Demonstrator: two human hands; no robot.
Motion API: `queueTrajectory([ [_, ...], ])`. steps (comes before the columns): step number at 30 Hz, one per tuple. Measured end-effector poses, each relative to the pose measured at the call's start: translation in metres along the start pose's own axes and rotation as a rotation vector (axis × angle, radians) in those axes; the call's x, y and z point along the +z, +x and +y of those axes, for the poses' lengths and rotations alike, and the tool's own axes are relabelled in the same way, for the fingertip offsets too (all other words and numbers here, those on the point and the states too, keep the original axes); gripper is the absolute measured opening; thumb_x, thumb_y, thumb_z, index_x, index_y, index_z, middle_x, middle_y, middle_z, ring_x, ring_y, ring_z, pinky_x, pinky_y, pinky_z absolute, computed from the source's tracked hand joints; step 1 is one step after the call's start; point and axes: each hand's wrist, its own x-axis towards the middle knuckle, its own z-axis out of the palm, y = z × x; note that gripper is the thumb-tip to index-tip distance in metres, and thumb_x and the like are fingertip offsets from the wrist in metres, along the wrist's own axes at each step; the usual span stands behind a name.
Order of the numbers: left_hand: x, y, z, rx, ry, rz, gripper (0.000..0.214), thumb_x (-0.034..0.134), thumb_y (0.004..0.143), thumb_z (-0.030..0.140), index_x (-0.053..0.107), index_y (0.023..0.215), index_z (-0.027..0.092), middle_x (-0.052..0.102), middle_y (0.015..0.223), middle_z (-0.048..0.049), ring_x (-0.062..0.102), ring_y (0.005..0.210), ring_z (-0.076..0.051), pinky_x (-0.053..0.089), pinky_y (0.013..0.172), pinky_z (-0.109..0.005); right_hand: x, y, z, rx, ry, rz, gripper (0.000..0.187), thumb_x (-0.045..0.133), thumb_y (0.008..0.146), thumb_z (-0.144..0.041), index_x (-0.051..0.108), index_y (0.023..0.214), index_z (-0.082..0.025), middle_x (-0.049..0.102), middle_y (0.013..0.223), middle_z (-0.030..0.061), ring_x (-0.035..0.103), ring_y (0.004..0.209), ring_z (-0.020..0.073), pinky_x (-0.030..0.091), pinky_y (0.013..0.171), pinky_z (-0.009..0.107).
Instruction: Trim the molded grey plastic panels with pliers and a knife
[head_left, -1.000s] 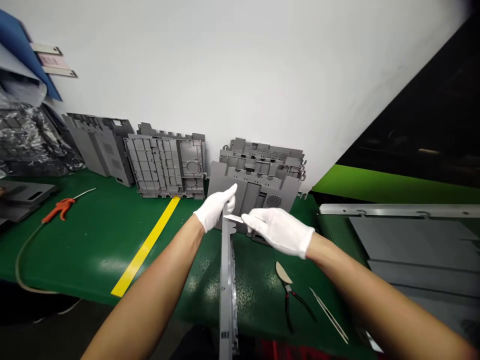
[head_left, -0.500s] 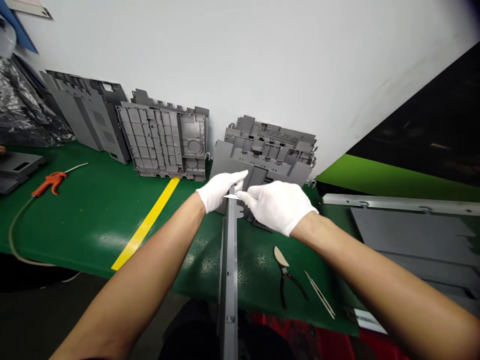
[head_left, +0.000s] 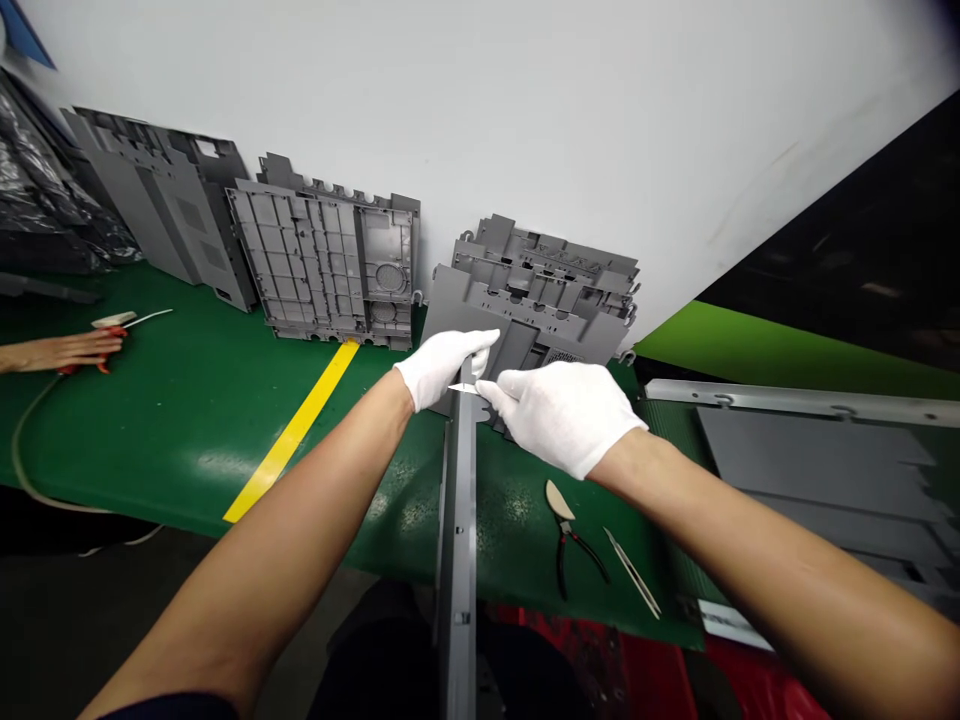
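A long grey plastic panel (head_left: 463, 520) stands on edge in front of me, its narrow side facing up. My left hand (head_left: 444, 366), in a white glove, is closed round its far end. In my gloved right hand (head_left: 564, 415) a knife with a thin pointed blade (head_left: 462, 388) is pinched; its handle is hidden in the fingers. The blade lies across the panel's top edge close to the left hand, touching it as far as I can see.
Grey moulded panels (head_left: 322, 262) lean against the white wall, with another stack (head_left: 525, 300) behind my hands. Pliers (head_left: 562, 530) and tweezers (head_left: 632, 573) lie on the green table (head_left: 217, 420). At left, a co-worker's hand (head_left: 82, 350) is on an orange air gun (head_left: 112, 332). More panels (head_left: 817, 450) lie at right.
A co-worker's hand has come in from the left onto the air gun. The grey part at the far left has shifted. My hands and the knife hold nearly the same place; the view has tilted slightly.
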Motion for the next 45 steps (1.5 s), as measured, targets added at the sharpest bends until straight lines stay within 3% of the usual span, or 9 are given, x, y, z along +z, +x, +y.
queueTrajectory([
  [24, 0.004, 0.002, 0.000, -0.034, -0.049, 0.002, 0.048, 0.066, 0.081, 0.052, 0.040, 0.055, 0.020, 0.041, 0.055, 0.0011, 0.037, 0.051, -0.011, 0.032, 0.052, -0.029, -0.002, -0.006, 0.002, -0.025, -0.002, -0.041, 0.068, 0.015, 0.097, -0.063, 0.072, 0.091, -0.025, 0.069, 0.070, 0.0071, 0.066, 0.068, 0.0229, 0.045, 0.065, 0.033],
  [28, 0.001, 0.004, -0.003, 0.006, -0.059, 0.018, 0.050, 0.064, 0.082, 0.054, 0.040, 0.055, 0.020, 0.040, 0.055, 0.0014, 0.038, 0.052, -0.011, 0.033, 0.053, -0.028, 0.001, -0.011, 0.003, -0.037, 0.109, 0.040, 0.064, 0.021, 0.097, -0.064, 0.069, 0.082, -0.025, 0.068, 0.068, 0.0037, 0.063, 0.067, 0.0200, 0.042, 0.065, 0.030],
  [31, 0.001, -0.002, -0.005, 0.019, -0.037, -0.008, 0.051, 0.058, 0.083, 0.062, 0.047, 0.058, 0.019, 0.043, 0.057, 0.0009, 0.042, 0.054, -0.012, 0.037, 0.056, -0.028, 0.006, -0.018, 0.009, 0.024, 0.364, 0.146, 0.061, 0.023, 0.098, -0.063, 0.064, 0.075, -0.024, 0.063, 0.063, 0.0000, 0.057, 0.060, 0.0155, 0.039, 0.061, 0.026],
  [33, 0.001, -0.012, -0.008, 0.097, -0.054, -0.046, 0.045, 0.061, 0.081, 0.062, 0.057, 0.069, 0.018, 0.050, 0.065, 0.0001, 0.047, 0.061, -0.013, 0.041, 0.061, -0.028, 0.011, -0.024, 0.016, 0.080, 0.583, 0.197, 0.062, 0.024, 0.098, -0.064, 0.059, 0.070, -0.023, 0.057, 0.059, -0.0016, 0.052, 0.055, 0.0138, 0.038, 0.057, 0.025],
  [35, 0.001, -0.023, -0.012, 0.177, -0.062, -0.073, 0.039, 0.073, 0.074, 0.051, 0.064, 0.094, 0.020, 0.058, 0.083, -0.0006, 0.051, 0.070, -0.012, 0.043, 0.067, -0.027, 0.017, -0.032, 0.023, 0.148, 0.779, 0.201, 0.061, 0.025, 0.097, -0.066, 0.057, 0.067, -0.023, 0.051, 0.056, -0.0024, 0.047, 0.052, 0.0136, 0.036, 0.053, 0.025],
  [37, 0.001, -0.032, -0.016, 0.203, -0.024, -0.044, 0.049, 0.080, 0.068, 0.039, 0.062, 0.110, 0.023, 0.060, 0.098, -0.0010, 0.054, 0.077, -0.012, 0.045, 0.073, -0.026, 0.024, -0.043, 0.028, 0.212, 0.919, 0.153, 0.059, 0.028, 0.096, -0.067, 0.057, 0.068, -0.023, 0.046, 0.054, -0.0031, 0.043, 0.050, 0.0139, 0.034, 0.050, 0.025],
  [40, 0.001, -0.031, -0.018, 0.195, 0.041, 0.112, 0.032, 0.071, 0.077, 0.047, 0.066, 0.091, 0.019, 0.065, 0.092, -0.0038, 0.057, 0.082, -0.015, 0.046, 0.079, -0.029, 0.033, -0.068, 0.021, 0.251, 0.975, 0.062, 0.056, 0.031, 0.096, -0.066, 0.057, 0.070, -0.024, 0.043, 0.054, -0.0040, 0.040, 0.049, 0.0143, 0.033, 0.048, 0.026],
  [43, 0.001, -0.021, -0.019, 0.109, 0.017, 0.234, 0.055, 0.051, 0.083, 0.069, 0.062, 0.067, 0.017, 0.064, 0.072, -0.0070, 0.059, 0.075, -0.019, 0.048, 0.075, -0.032, 0.038, -0.102, 0.001, 0.208, 0.871, 0.029, 0.052, 0.034, 0.097, -0.062, 0.052, 0.066, -0.024, 0.048, 0.056, -0.0035, 0.045, 0.052, 0.0139, 0.036, 0.051, 0.025],
  [45, 0.002, -0.015, -0.020, 0.047, 0.000, 0.228, 0.057, 0.051, 0.080, 0.073, 0.060, 0.065, 0.018, 0.063, 0.069, -0.0068, 0.059, 0.072, -0.019, 0.048, 0.072, -0.032, 0.041, -0.126, -0.016, 0.144, 0.771, 0.027, 0.052, 0.036, 0.098, -0.059, 0.047, 0.061, -0.023, 0.051, 0.055, -0.0039, 0.046, 0.051, 0.0126, 0.035, 0.050, 0.024],
])
